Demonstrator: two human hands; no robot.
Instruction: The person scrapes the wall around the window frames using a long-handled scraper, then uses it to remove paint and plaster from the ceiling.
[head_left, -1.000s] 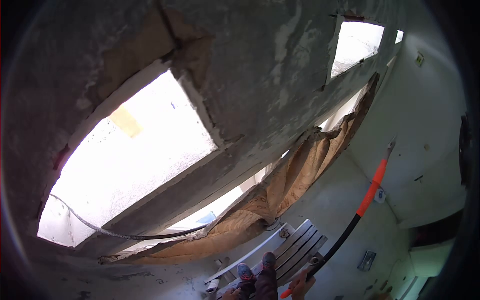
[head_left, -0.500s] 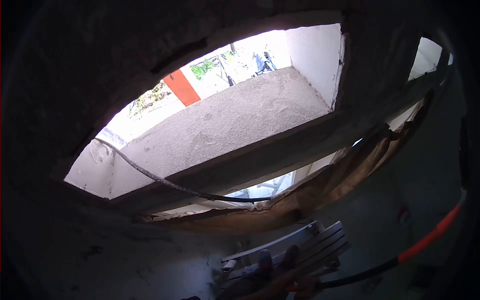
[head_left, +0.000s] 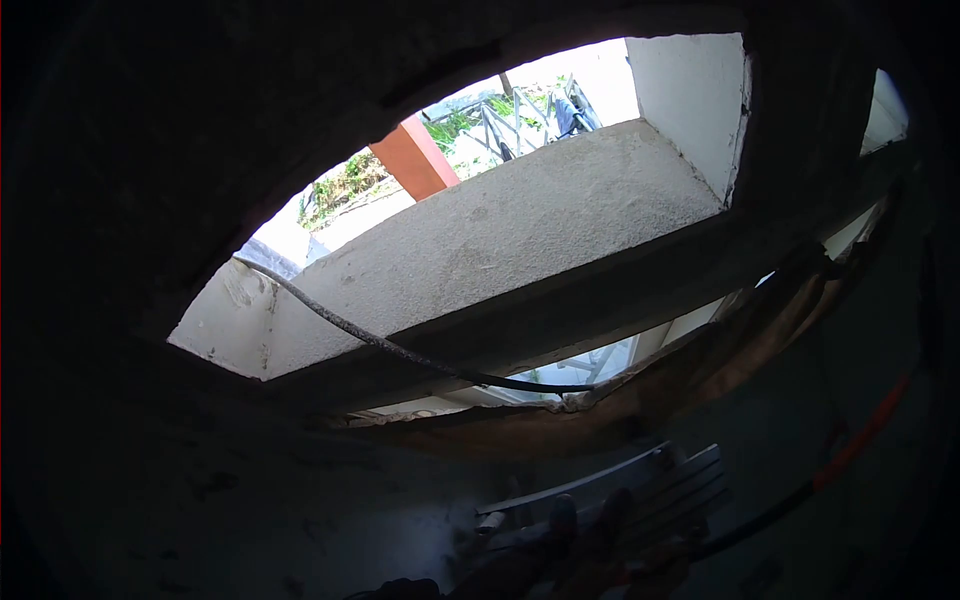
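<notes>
Near the bottom edge, in deep shadow, my right hand point(head_left: 662, 568) is closed around a black and orange pole point(head_left: 770, 515). The pole runs up and right from it, turning orange along its far part; its far end is lost in darkness. My left hand point(head_left: 590, 572) is dim beside it, seemingly wrapped round the same pole, where a small red patch shows between the hands. Below me, the dark tips of two shoes point(head_left: 563, 512) rest on a slatted bench or platform point(head_left: 680, 490).
A bright wall opening with a rough plaster sill point(head_left: 500, 240) fills the upper middle. A dark cable point(head_left: 370, 340) hangs across it. Brown sheeting point(head_left: 700, 385) sags along a lower gap. Outside stand an orange post point(head_left: 413, 160) and metal frames point(head_left: 510, 125).
The view has shifted, so the opening, bench and hands sit farther right. The room looks darker, and the outside shows more clearly. Both hands stay at the pole.
</notes>
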